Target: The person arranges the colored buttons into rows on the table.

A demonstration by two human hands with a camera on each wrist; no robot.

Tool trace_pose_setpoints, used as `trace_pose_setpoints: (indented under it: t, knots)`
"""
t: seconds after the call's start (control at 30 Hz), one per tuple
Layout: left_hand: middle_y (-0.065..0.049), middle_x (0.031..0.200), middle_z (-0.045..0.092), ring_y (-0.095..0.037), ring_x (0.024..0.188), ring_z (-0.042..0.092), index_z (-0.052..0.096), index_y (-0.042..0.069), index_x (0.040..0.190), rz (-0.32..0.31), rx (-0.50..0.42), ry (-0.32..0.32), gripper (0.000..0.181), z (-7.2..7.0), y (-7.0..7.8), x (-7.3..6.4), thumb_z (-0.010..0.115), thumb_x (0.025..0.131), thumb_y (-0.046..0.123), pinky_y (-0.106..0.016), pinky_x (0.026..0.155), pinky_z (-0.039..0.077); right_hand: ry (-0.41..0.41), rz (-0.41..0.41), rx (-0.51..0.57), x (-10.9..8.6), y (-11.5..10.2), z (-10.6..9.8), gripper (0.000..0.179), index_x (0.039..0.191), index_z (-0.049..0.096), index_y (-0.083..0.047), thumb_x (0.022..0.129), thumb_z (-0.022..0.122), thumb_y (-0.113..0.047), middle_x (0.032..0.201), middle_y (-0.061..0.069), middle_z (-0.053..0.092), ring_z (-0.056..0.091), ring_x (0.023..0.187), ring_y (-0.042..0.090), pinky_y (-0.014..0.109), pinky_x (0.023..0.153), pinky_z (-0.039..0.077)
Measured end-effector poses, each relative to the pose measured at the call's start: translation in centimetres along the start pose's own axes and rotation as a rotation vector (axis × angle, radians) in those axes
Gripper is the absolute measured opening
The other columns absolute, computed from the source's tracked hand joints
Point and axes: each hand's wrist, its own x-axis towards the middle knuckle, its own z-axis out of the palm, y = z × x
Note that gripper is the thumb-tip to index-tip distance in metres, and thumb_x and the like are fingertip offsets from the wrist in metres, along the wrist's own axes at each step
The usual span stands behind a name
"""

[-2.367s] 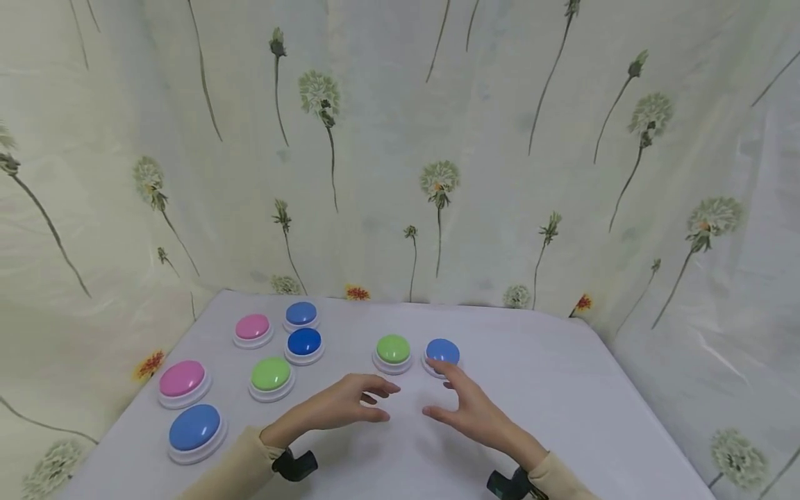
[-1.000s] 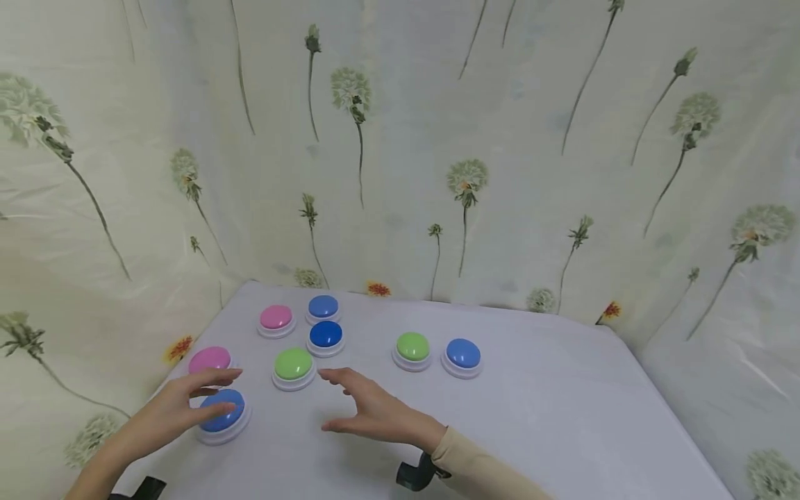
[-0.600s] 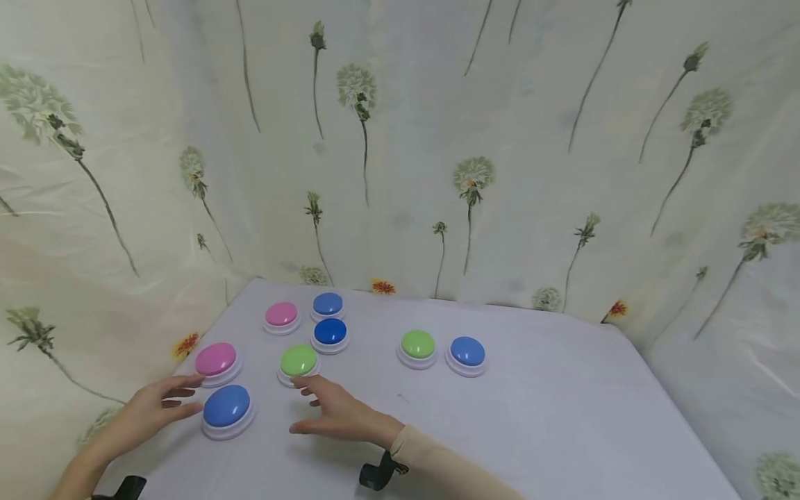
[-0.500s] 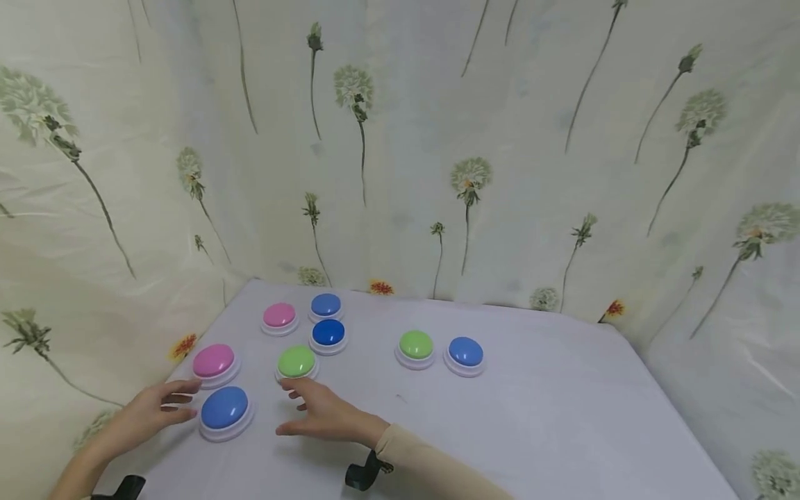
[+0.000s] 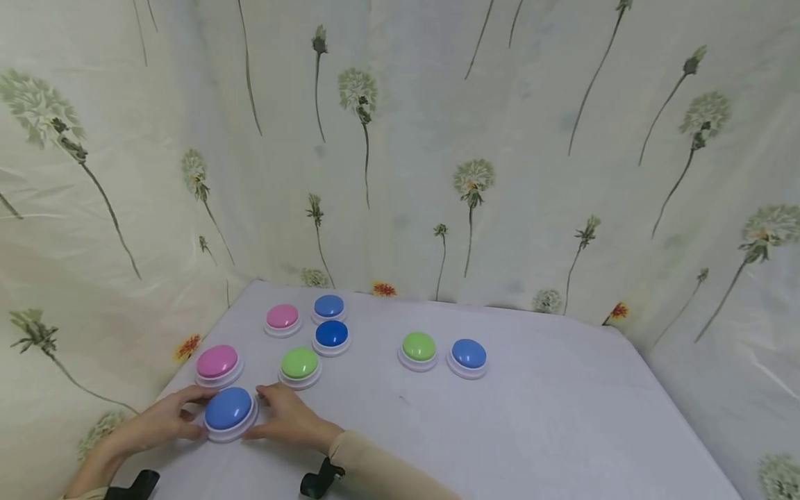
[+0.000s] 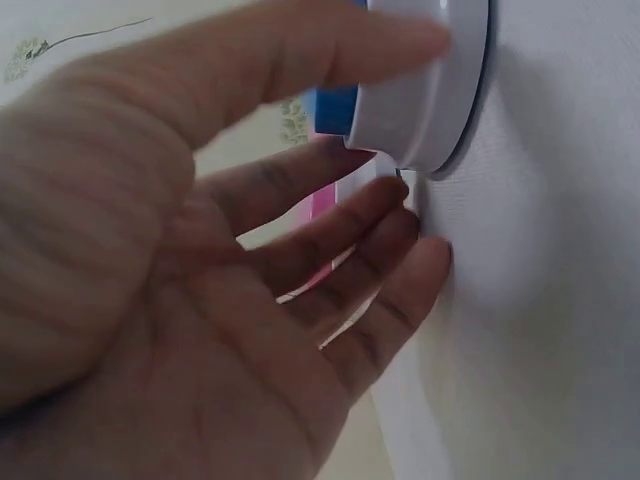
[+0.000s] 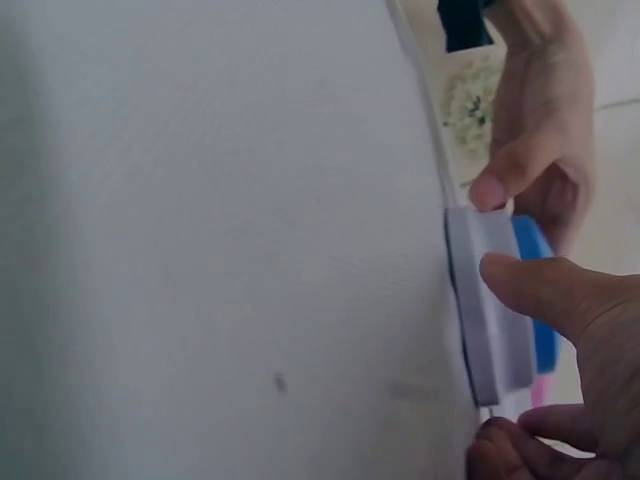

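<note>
A blue push button (image 5: 228, 408) with a white round base stands at the table's front left. My left hand (image 5: 159, 420) holds its left side, thumb at the front and index finger farther back. From the other side my right hand (image 5: 290, 417) grips the same base between thumb and fingers. The right wrist view has the right thumb (image 7: 515, 280) lying against the white base (image 7: 485, 310), with the left thumb near its other end. In the left wrist view the remaining fingers (image 6: 350, 250) of the left hand are loosely bent below the button.
Just behind are a pink button (image 5: 217, 362) and a green button (image 5: 299, 363). Farther back stand another pink button (image 5: 282, 317), a dark blue button (image 5: 331, 334) and a blue button (image 5: 328, 305). Another green button (image 5: 419, 346) and blue button (image 5: 469, 354) sit mid-table. A floral curtain (image 5: 400, 139) surrounds the table (image 5: 531, 417).
Both hands started near mid-table and moved left. The right hand then came past the near green button to the front blue button, and both hands closed in on its base.
</note>
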Motion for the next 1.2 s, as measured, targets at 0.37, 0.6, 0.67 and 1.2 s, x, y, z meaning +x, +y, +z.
trace_pose_setpoints:
  t: [0.37, 0.6, 0.67, 1.2]
  knots:
    - [-0.028, 0.130, 0.053, -0.029, 0.109, 0.055, 0.047, -0.008, 0.134, -0.059, -0.025, 0.001, 0.072, 0.5, 0.1, 0.2, 0.080, 0.075, 0.017, -0.027, 0.079, 0.051, 0.040, 0.077, -0.103, 1.3, -0.8, 1.2, 0.072, 0.131, 0.058, -0.014, 0.073, 0.079, -0.052, 0.116, -0.005, 0.059, 0.051, 0.104, 0.001, 0.013, 0.090, 0.045]
    - [-0.026, 0.128, 0.055, -0.032, 0.109, 0.054, 0.048, -0.007, 0.134, -0.097, -0.021, 0.009, 0.076, 0.6, 0.1, 0.2, 0.083, 0.072, 0.020, -0.031, 0.080, 0.051, 0.029, 0.076, -0.072, 1.2, -0.8, 1.1, 0.070, 0.130, 0.059, -0.014, 0.074, 0.079, -0.050, 0.115, -0.006, 0.058, 0.049, 0.103, 0.000, 0.012, 0.089, 0.044]
    - [-0.026, 0.127, 0.055, -0.031, 0.108, 0.055, 0.047, -0.008, 0.133, -0.090, -0.018, 0.011, 0.076, 0.7, 0.1, 0.2, 0.083, 0.071, 0.020, -0.029, 0.079, 0.050, 0.029, 0.066, -0.078, 1.1, -0.9, 1.1, 0.070, 0.130, 0.059, -0.014, 0.073, 0.080, -0.050, 0.115, -0.006, 0.059, 0.049, 0.103, 0.000, 0.012, 0.088, 0.044]
    - [-0.020, 0.119, 0.059, -0.007, 0.095, 0.057, 0.049, -0.008, 0.128, -0.014, 0.019, 0.047, 0.073, 1.3, 2.3, 0.6, 0.083, 0.072, 0.024, -0.023, 0.076, 0.051, 0.041, 0.036, -0.064, -0.8, -0.9, -0.9, 0.074, 0.134, 0.055, -0.012, 0.074, 0.079, -0.049, 0.119, -0.005, 0.056, 0.051, 0.105, -0.001, 0.012, 0.091, 0.044]
